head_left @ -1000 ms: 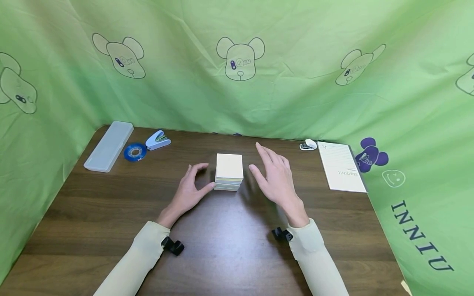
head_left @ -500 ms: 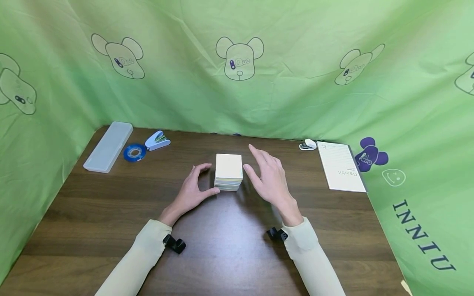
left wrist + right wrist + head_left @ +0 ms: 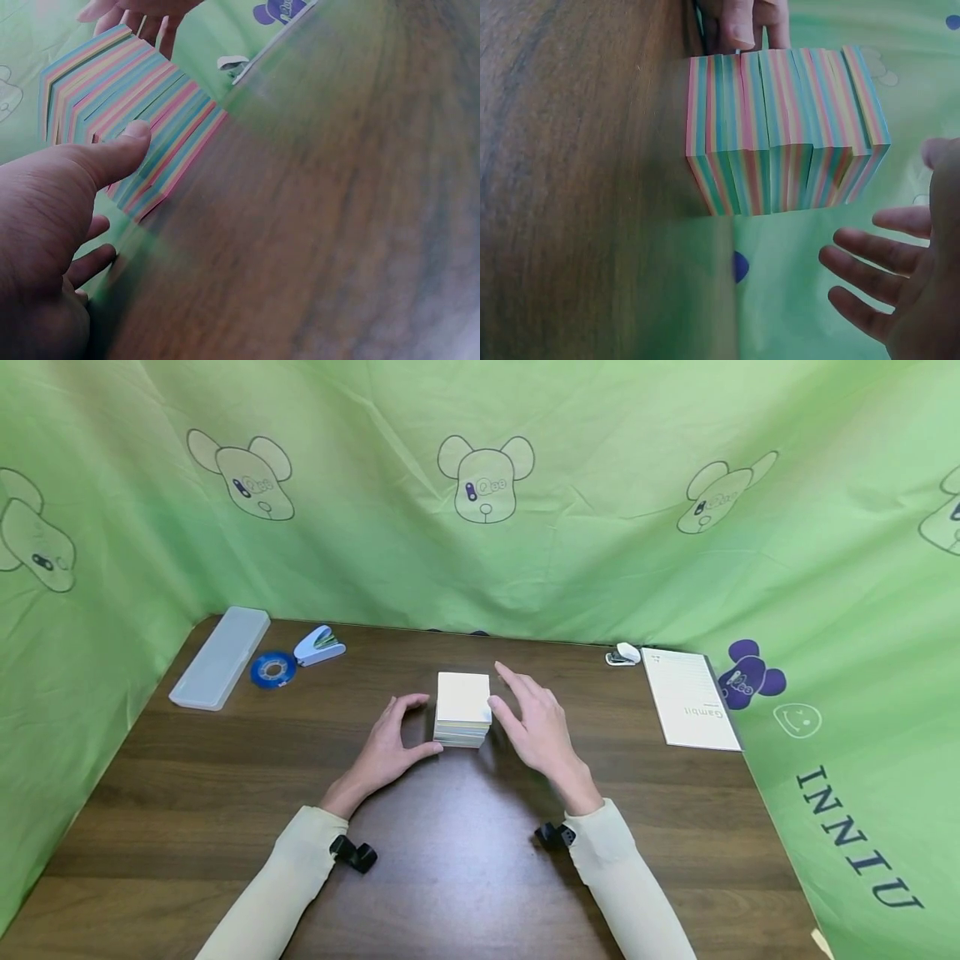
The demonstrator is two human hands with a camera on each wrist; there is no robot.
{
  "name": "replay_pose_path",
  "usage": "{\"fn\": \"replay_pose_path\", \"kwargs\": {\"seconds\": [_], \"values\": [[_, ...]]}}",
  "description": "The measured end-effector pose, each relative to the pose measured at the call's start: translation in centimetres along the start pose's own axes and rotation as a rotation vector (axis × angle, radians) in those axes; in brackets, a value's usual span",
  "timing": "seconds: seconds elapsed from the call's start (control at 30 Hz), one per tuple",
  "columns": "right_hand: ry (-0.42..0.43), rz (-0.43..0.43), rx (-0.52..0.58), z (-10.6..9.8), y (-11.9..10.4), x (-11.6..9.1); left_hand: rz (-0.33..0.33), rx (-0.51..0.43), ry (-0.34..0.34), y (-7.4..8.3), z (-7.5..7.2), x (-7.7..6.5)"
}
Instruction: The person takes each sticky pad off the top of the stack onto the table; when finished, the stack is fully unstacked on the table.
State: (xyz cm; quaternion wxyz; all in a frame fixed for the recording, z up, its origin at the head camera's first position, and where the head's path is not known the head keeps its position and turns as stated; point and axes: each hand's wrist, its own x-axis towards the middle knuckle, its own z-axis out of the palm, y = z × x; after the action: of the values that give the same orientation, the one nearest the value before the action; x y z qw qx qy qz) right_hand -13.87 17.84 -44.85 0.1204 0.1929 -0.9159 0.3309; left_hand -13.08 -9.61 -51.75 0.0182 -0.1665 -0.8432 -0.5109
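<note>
Left hand (image 3: pixel 382 750), fingers & thumb apart, sits just left of a paper stack (image 3: pixel 463 698) on the table (image 3: pixel 465 877); contact, can't tell. R. hand (image 3: pixel 537 727), fingers also spread, is just right of the stack, clear of it per R. wrist cam. Wrist cams catch multicolor striped edges, pink to green; only the head cam gets blue tape (image 3: pixel 273 669), far left. R. hand is nearer the stack vs. 1 sec. ago.

Striped paper stack (image 3: pixel 780 105) on wooden table (image 3: pixel 577 150); right fingers (image 3: pixel 870 275) spread, apart; left fingers (image 3: pixel 739 26) beside stack.
</note>
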Motion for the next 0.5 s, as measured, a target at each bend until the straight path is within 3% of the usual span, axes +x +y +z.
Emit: {"fn": "replay_pose_path", "kwargs": {"seconds": [0.33,0.5], "values": [[-0.099,0.024,0.149,0.7,0.6,0.1,-0.033,0.073,-0.012,0.0,0.2,0.2],[-0.125,0.015,0.187,1.1,0.9,0.1,-0.038,0.092,0.017,0.2,0.6,0.6]]}}
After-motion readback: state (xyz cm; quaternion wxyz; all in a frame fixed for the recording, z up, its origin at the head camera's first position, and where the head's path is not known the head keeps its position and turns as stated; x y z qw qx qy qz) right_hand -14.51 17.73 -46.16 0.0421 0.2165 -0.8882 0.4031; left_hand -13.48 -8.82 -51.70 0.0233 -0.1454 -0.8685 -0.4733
